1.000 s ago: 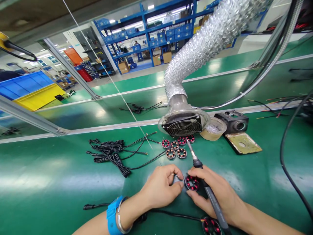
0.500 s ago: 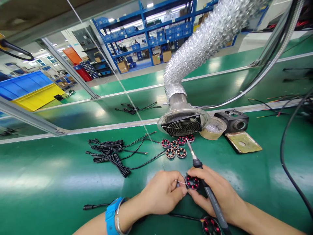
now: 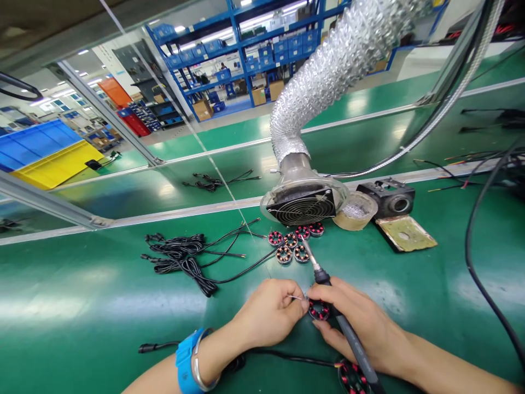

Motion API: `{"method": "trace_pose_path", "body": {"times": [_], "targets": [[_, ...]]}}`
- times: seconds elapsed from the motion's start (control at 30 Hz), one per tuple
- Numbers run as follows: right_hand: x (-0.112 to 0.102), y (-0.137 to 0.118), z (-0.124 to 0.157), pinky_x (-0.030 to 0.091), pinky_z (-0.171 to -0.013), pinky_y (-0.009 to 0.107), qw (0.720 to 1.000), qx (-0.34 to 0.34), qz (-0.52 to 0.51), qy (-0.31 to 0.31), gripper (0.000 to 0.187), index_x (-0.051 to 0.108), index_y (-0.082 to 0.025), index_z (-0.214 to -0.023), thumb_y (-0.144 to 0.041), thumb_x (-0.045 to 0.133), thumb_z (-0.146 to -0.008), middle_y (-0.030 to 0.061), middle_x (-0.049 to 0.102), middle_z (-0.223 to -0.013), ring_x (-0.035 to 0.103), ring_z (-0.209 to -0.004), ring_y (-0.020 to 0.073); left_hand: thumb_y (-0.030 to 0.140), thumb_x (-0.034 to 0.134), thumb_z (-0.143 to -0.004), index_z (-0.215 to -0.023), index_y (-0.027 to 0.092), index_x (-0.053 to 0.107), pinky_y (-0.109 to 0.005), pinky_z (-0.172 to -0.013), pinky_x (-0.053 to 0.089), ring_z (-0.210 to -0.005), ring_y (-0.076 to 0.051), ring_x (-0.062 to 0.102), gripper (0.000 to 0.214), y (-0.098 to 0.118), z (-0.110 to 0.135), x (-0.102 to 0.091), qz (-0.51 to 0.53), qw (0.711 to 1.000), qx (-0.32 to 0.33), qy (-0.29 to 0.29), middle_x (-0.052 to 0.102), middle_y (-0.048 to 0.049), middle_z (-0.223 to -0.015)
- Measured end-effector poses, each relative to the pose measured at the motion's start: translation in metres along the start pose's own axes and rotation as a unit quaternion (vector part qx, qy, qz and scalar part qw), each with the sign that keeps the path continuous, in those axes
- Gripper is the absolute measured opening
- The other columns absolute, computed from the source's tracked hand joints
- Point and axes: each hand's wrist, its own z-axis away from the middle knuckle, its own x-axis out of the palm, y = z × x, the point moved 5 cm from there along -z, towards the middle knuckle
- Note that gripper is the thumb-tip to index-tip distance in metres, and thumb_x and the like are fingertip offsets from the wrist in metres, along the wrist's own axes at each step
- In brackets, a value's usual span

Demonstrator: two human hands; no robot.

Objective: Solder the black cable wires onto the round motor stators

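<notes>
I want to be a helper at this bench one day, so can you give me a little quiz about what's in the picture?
1. True or false: the right hand holds a soldering iron.
2. What lies on the green mat left of the loose coil rings by the extractor fan? A) black cables B) scissors C) a cup
3. Fill in: the left hand pinches a thin ____ beside the red coil ring.
Key: 1 true; 2 A; 3 wire.
</notes>
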Motion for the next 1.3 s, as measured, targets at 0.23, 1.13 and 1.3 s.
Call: {"method": "trace_pose_path", "body": {"times": [0.23, 1.13, 1.3], "targets": [[-0.001, -0.001, -0.002, 0.052, -0.07, 0.031, 1.0, 0.011, 0.007, -0.015, 0.049, 0.047, -0.024, -0.124, -0.004, 0.05, -0.079, 0.0047, 0.056, -0.092, 0.056, -0.082, 0.0196, 0.043, 0.059, -0.082, -0.066, 0.016, 0.056, -0.025, -0.05, 0.018, -0.051, -0.009, 0.027, 0.031, 0.006, -0.003, -0.01, 0.006, 0.999, 0.035, 0.038, 0.035, 0.007, -0.052], [-0.028, 0.0, -0.005, 0.054, -0.076, 0.034, 0.99, 0.024, 0.064, 0.122, 0.037, 0.05, -0.02, -0.12, -0.016, 0.056, -0.084, 0.0065, 0.063, -0.095, 0.063, -0.084, 0.021, 0.036, 0.057, -0.088, -0.079, 0.02, 0.055, -0.023, -0.047, 0.019, -0.047, -0.01, 0.025, 0.019, 0.026, 0.014, -0.042, -0.165, 0.977, 0.091, 0.097, 0.028, 0.0107, -0.049], [-0.028, -0.001, -0.004, 0.054, -0.071, 0.021, 0.981, 0.078, -0.025, 0.177, 0.029, 0.05, -0.025, -0.115, -0.014, 0.058, -0.089, -0.0008, 0.066, -0.089, 0.066, -0.075, 0.012, 0.03, 0.058, -0.088, -0.082, 0.02, 0.058, -0.023, -0.048, 0.022, -0.046, -0.009, 0.029, 0.012, 0.032, 0.02, -0.011, -0.204, 0.971, 0.109, 0.056, 0.03, 0.0103, -0.048]]}}
